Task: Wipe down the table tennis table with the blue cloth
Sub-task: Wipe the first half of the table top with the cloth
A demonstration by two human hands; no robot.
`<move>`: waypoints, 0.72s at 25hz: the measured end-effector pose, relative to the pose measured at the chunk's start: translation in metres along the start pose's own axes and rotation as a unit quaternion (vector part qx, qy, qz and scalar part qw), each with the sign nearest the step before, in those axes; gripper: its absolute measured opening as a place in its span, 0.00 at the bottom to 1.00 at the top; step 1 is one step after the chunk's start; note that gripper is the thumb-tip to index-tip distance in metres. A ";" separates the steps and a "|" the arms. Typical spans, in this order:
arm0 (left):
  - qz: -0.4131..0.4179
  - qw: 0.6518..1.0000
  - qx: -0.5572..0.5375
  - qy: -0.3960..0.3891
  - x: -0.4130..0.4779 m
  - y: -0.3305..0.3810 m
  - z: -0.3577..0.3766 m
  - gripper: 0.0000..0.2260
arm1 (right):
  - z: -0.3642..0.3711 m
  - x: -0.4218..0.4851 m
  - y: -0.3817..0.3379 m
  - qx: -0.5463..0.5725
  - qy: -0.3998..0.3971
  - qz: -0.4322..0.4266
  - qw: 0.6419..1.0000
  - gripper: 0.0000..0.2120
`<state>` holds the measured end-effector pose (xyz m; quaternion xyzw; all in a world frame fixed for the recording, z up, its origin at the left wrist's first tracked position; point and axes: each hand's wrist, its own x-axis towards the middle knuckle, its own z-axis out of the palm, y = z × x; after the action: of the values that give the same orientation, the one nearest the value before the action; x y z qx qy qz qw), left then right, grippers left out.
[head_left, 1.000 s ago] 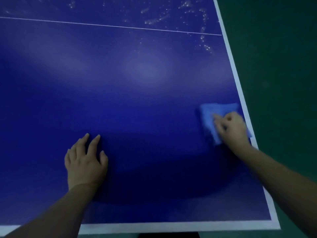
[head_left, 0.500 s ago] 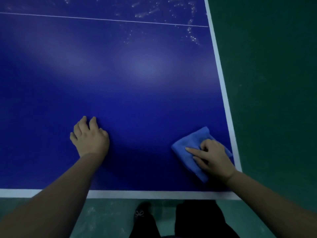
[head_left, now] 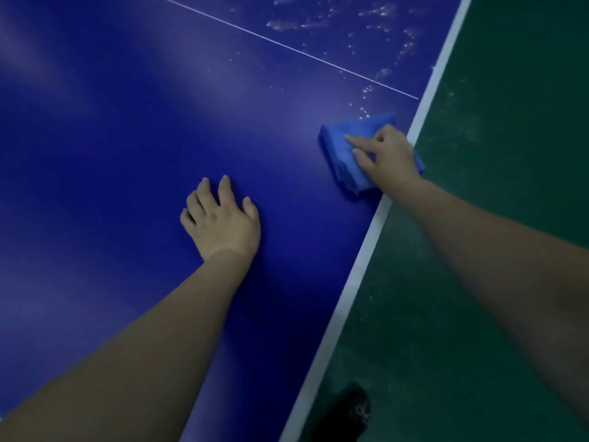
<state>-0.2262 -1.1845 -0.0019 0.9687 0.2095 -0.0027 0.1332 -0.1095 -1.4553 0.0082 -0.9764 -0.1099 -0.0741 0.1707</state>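
The dark blue table tennis table (head_left: 134, 148) was viewed from above, with its white side edge line (head_left: 360, 266) taken as the landmark. The blue cloth (head_left: 345, 154) was seen bunched on the tabletop just inside that edge line, with one corner protruding past the line over the green floor (head_left: 510, 154). The cloth was pressed down by the right hand (head_left: 387, 157), whose fingers (head_left: 358, 142) were laid flat and slightly spread across the fabric rather than closed around it. The left hand (head_left: 223, 223) was placed palm-down on the bare blue surface, further inward from the edge line and well apart from the cloth, its fingers extended and nothing held beneath it. A thin white centre line (head_left: 287, 46) was seen to meet the edge line beyond the cloth, and pale speckled residue (head_left: 376, 17) was visible around that junction, chiefly on its far side. A dark shoe (head_left: 347, 413) was partly visible on the floor outside the edge line.
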 end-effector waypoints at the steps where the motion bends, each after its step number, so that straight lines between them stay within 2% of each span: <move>1: -0.007 1.000 0.022 0.012 0.000 0.002 0.004 0.26 | -0.001 0.020 0.016 0.000 0.003 0.017 1.000 0.15; 4: -0.022 0.998 0.046 0.040 0.002 0.005 0.007 0.25 | -0.004 0.049 0.039 0.010 0.031 0.074 0.997 0.15; 6: -0.027 0.998 0.044 0.041 0.002 0.006 0.006 0.25 | 0.001 0.034 0.027 0.013 0.049 0.085 0.995 0.15; 8: -0.030 0.998 0.036 0.039 0.002 0.008 0.003 0.25 | 0.010 0.004 -0.001 0.029 0.039 0.025 0.998 0.15; 10: -0.027 0.998 0.033 0.042 0.000 0.008 0.003 0.24 | 0.020 -0.002 -0.023 0.048 -0.002 -0.086 0.995 0.15; 12: -0.028 0.998 0.032 0.049 0.001 0.007 0.004 0.24 | 0.023 0.034 -0.025 0.051 -0.023 -0.162 0.985 0.14; 13: -0.030 0.998 0.032 0.054 0.001 0.006 0.004 0.24 | 0.022 0.058 -0.019 0.042 -0.020 -0.162 0.986 0.13; 15: -0.029 0.997 0.040 0.060 0.001 0.007 0.005 0.24 | 0.016 0.105 0.012 0.008 -0.003 -0.085 0.996 0.14; 18: -0.030 0.996 0.047 0.062 0.002 0.009 0.005 0.25 | 0.000 0.127 0.076 -0.012 0.024 0.114 0.993 0.17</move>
<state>-0.2209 -1.1930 -0.0048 0.9656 0.2455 0.0439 0.0737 0.0312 -1.5016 0.0075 -0.9824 0.0070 -0.0786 0.1693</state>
